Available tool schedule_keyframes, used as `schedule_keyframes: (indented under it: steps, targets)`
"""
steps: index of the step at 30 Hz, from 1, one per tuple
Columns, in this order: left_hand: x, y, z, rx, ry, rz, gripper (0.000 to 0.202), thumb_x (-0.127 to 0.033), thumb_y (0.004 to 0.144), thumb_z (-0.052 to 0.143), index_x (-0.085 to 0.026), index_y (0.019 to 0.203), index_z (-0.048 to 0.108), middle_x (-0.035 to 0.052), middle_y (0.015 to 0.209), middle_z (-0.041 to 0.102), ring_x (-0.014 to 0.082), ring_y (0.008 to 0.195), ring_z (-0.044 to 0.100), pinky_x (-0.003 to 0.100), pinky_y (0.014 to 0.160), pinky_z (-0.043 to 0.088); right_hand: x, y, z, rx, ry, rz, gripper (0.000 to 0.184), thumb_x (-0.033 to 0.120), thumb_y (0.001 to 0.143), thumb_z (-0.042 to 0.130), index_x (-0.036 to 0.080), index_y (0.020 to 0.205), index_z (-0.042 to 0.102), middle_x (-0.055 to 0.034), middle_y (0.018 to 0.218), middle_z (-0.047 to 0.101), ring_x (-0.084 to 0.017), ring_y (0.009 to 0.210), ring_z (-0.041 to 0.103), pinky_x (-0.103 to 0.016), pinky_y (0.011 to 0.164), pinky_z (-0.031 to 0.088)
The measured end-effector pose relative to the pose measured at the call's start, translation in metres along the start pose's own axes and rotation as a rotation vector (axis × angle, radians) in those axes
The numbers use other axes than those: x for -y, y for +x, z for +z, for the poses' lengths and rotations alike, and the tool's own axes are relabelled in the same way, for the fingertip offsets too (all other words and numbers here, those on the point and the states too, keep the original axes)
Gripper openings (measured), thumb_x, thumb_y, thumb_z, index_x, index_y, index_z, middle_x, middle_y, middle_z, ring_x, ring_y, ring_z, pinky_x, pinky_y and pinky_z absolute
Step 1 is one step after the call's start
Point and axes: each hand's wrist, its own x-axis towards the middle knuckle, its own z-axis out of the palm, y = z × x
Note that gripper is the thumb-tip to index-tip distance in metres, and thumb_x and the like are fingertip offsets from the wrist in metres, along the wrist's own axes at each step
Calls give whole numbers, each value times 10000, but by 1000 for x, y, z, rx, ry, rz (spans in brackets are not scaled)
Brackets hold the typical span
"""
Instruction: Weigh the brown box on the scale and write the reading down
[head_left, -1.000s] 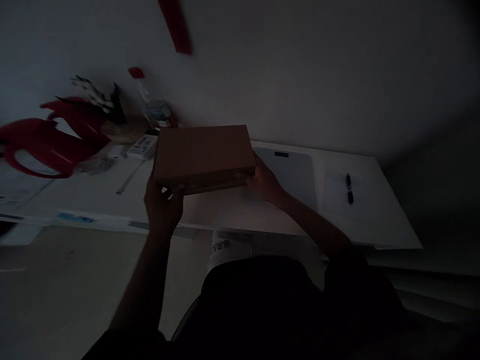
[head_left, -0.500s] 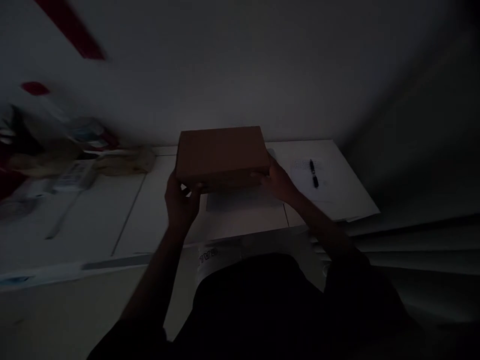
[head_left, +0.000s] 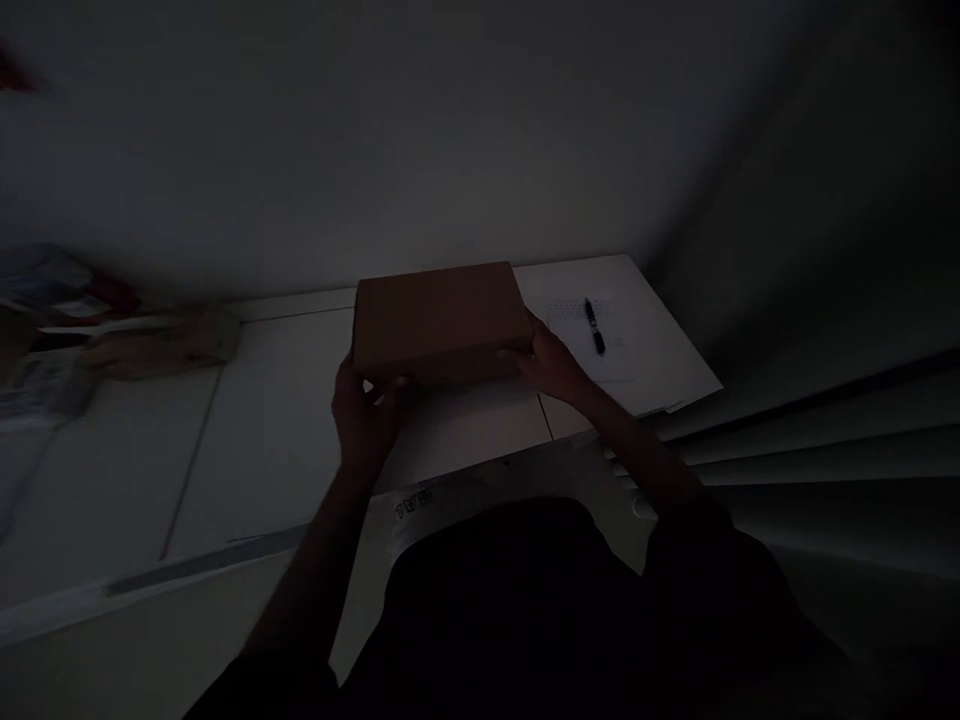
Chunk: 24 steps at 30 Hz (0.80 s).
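A closed brown cardboard box (head_left: 442,315) is held between my two hands over the white table (head_left: 277,400). My left hand (head_left: 365,410) grips its left end, with the thumb along the near lower edge. At the right end my right hand (head_left: 551,360) is closed on the box, thumb on the near face and the other fingers mostly out of sight. The box's underside is hidden, and I cannot tell whether it touches the table. To the right of the box lie a printed sheet (head_left: 566,310) and a black pen (head_left: 595,327) on it.
On the left of the table a crumpled brown bag (head_left: 161,343) lies near the wall (head_left: 420,140), with blurred packages (head_left: 49,385) beside it. Dark curtain-like folds (head_left: 810,450) hang at the right, beyond the table's end. The light is very dim.
My view has turned, so the table and the things at left have shifted leftward. The box stays in both hands; the grey flat item seen below it before no longer shows.
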Motion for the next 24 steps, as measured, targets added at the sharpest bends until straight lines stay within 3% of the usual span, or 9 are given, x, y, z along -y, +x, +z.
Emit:
schedule_keyframes:
  steps: [11, 16, 18, 20, 22, 23, 24]
  targets:
    - [3, -3, 3, 20, 19, -35, 597, -459, 814, 667, -158, 1308, 520, 195, 1357, 525, 296, 1234, 567, 369, 864, 590, -3, -2, 0, 16, 54, 25, 792, 554, 915, 640, 189, 1554, 345, -134, 1479, 437, -295, 1366, 431, -466, 1116, 440]
    - [8, -4, 1, 54, 58, 35, 643, -435, 825, 662, -157, 1373, 472, 200, 1412, 473, 310, 1257, 547, 406, 881, 580, -4, -3, -2, 52, 96, 53, 888, 663, 882, 624, 217, 1574, 293, -128, 1530, 369, -310, 1374, 418, -488, 1086, 465]
    - [8, -5, -5, 32, 64, 137, 716, -362, 847, 656, -168, 1477, 378, 214, 1478, 405, 314, 1351, 472, 433, 988, 532, -2, -6, -7, 22, 65, 72, 951, 727, 860, 606, 211, 1580, 260, -140, 1569, 293, -332, 1408, 365, -515, 1099, 442]
    - [4, -8, -14, -93, 91, 294, 731, -272, 850, 637, -166, 1513, 348, 222, 1472, 404, 318, 1371, 440, 455, 1012, 508, 1, -11, -15, -125, -8, 30, 909, 771, 878, 535, 216, 1554, 286, -142, 1568, 285, -333, 1424, 334, -527, 1116, 415]
    - [-2, -12, -26, -278, 161, 507, 610, -216, 830, 597, -154, 1424, 471, 205, 1290, 547, 325, 1221, 543, 488, 923, 529, 8, -17, -22, -338, -92, -88, 709, 744, 951, 422, 227, 1435, 429, -149, 1447, 433, -309, 1354, 423, -506, 1086, 439]
    - [-7, -15, -32, -330, 188, 624, 528, -198, 808, 579, -160, 1333, 546, 178, 1150, 611, 317, 1095, 598, 489, 853, 540, 13, -20, -25, -417, -120, -175, 579, 688, 996, 373, 233, 1328, 507, -145, 1325, 525, -291, 1271, 497, -485, 1047, 467]
    - [-12, -19, -38, -308, 183, 739, 458, -180, 778, 566, -177, 1235, 597, 141, 1012, 647, 297, 962, 636, 475, 786, 547, 18, -24, -26, -448, -132, -276, 467, 612, 1035, 343, 237, 1211, 559, -132, 1180, 589, -271, 1161, 562, -460, 992, 495]
